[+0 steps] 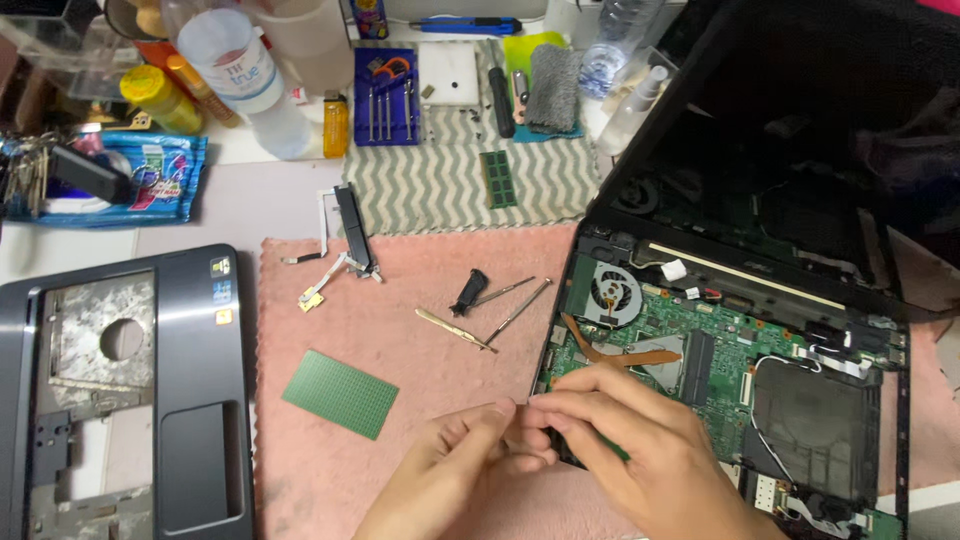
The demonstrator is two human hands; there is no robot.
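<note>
Both hands meet fingertip to fingertip over a fuzzy pink mat (400, 300), left hand (465, 465) and right hand (620, 450) pinching something too small to identify, at the edge of an opened laptop (740, 330) with its green circuit board bared. A flat green rectangular pad (340, 393) lies nearby.

Home repair bench: opened laptop (740, 370), screwdriver set (387, 97), household bottles (240, 75).

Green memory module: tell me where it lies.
In the head view the green memory module lies on the striped cloth at upper centre, below the black screwdriver and left of the open laptop.
</note>
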